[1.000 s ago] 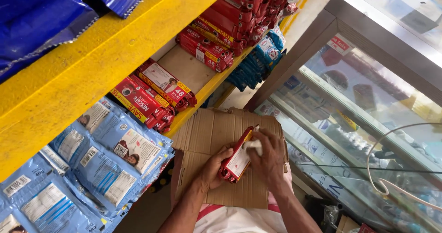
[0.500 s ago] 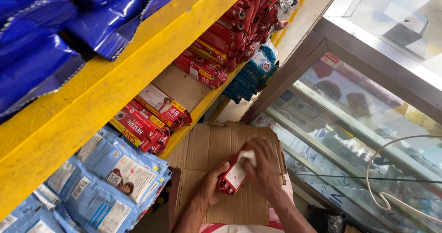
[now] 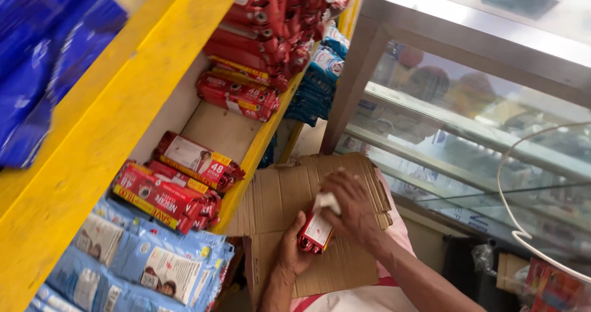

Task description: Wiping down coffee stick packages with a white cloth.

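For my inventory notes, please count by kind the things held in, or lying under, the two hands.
Red packet: 1, in left hand
White cloth: 1, in right hand
Flattened cardboard box: 1, beneath
Total: 3

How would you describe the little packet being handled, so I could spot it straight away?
Start at the flattened brown cardboard lying below the yellow shelf. Over it, the left hand holds a small red packet with a white label, while the right hand presses a white cloth onto its top end. Unlike the red packs stacked on the shelf, it is the only one held over the cardboard.
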